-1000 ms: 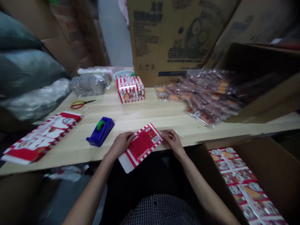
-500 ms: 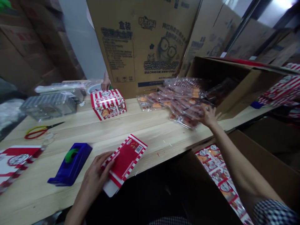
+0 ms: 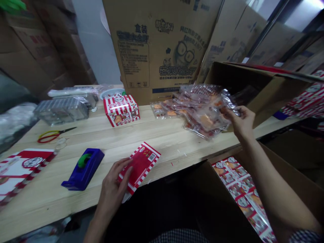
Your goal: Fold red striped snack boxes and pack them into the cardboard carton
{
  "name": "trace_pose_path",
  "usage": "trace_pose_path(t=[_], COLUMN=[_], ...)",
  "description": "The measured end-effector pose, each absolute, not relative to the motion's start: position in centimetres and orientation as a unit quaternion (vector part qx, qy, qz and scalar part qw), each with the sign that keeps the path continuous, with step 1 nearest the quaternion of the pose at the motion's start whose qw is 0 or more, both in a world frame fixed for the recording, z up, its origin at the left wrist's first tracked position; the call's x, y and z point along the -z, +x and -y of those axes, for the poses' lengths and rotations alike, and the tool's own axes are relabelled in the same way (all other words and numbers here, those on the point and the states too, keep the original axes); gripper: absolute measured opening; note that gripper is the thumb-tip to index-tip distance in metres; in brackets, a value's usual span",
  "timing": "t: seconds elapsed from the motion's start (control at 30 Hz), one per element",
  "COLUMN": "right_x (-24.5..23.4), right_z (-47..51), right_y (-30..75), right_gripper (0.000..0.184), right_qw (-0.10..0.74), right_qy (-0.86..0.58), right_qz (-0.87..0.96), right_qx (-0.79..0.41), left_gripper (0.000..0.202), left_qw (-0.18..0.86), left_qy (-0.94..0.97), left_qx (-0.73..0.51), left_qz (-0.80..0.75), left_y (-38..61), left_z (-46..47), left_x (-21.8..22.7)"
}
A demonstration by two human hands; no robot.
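My left hand [image 3: 115,185] is closed on a red box with striped edges and a barcode [image 3: 141,162], at the table's front edge. The fingers lie across its top face; a white flap shows below. Over the pile of clear plastic packs [image 3: 192,108], my right hand [image 3: 243,123] pinches one clear pack [image 3: 226,104], lifted and tilted above the others. Orange and reddish-brown pieces show inside the packs. Behind the pile, a cardboard carton [image 3: 263,91] lies with its opening toward the packs.
On the table [image 3: 162,131] stand a striped box [image 3: 121,109], a blue tape dispenser [image 3: 83,170], scissors [image 3: 55,134], clear plastic containers [image 3: 63,109] and flat printed boxes [image 3: 22,172]. A carton of printed boxes [image 3: 240,195] sits below the front edge at right.
My right hand has raised a clear pack off the pile. My left hand still holds the red box, now slightly further over the table. Another person's hand behind the striped box has left view.
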State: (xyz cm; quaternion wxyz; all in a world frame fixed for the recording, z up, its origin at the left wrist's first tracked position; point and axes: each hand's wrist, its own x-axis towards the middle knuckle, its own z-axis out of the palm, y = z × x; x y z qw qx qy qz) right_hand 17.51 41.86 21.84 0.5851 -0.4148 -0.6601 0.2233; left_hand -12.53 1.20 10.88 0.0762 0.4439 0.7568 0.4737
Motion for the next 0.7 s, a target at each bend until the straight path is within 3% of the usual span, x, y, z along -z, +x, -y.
trace_pose_path(t=[0.13, 0.27, 0.37, 0.43, 0.53, 0.6, 0.7], right_x=[-21.2, -18.5, -18.3, -19.0, -19.6, -19.2, -18.0], right_z=[-37.9, -31.9, -26.8, -23.1, -17.2, -13.9, -12.9], right_y=[15.8, 13.2, 10.4, 7.9, 3.8, 1.8, 0.2], right_gripper=[0.023, 0.03, 0.036, 0.029, 0.015, 0.016, 0.04], right_qw=[0.578, 0.49, 0.366, 0.189, -0.006, -0.019, -0.009], right_qy=[-0.399, -0.382, -0.339, -0.239, -0.054, 0.009, 0.059], right_qz=[0.588, 0.567, 0.603, 0.696, 0.778, 0.805, 0.798], right_qx=[-0.401, -0.542, -0.622, -0.651, -0.625, -0.593, -0.6], left_gripper=[0.032, 0.029, 0.05, 0.081, 0.098, 0.092, 0.067], left_qw=[0.097, 0.066, -0.077, -0.127, -0.035, 0.09, 0.252], left_qy=[0.421, 0.399, 0.431, 0.488, 0.551, 0.541, 0.447], left_qx=[-0.518, -0.548, -0.501, -0.442, -0.384, -0.382, -0.409], left_qz=[-0.738, -0.732, -0.746, -0.742, -0.74, -0.744, -0.754], left_y=[-10.3, -7.8, -6.9, -6.9, -7.8, -8.6, -9.9], left_z=[-1.5, -0.2, 1.5, 2.4, 3.7, 5.2, 8.7], left_x=[-10.7, -12.4, -16.0, -18.5, -20.2, -19.7, -17.2])
